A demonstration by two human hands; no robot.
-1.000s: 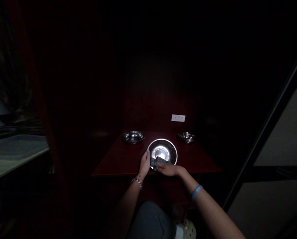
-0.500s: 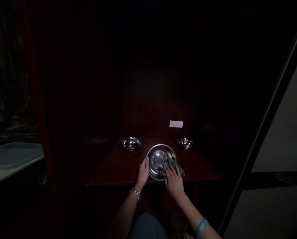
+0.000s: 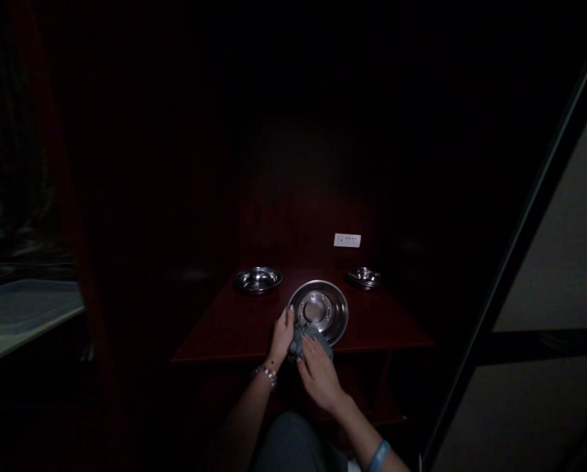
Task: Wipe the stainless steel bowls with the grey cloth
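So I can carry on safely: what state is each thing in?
Held bowl, tilted, inside facing the camera
Cloth, bunched against the bowl
Left hand, gripping the bowl's rim
Right hand, on the cloth
Far left basin, upright
Far right bowls, stacked, upright
Wall socket, nothing plugged in

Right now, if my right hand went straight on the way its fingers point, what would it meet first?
Beyond the gray cloth under its fingers, your right hand would probably meet the steel bowl's inside first, though depth is unclear.
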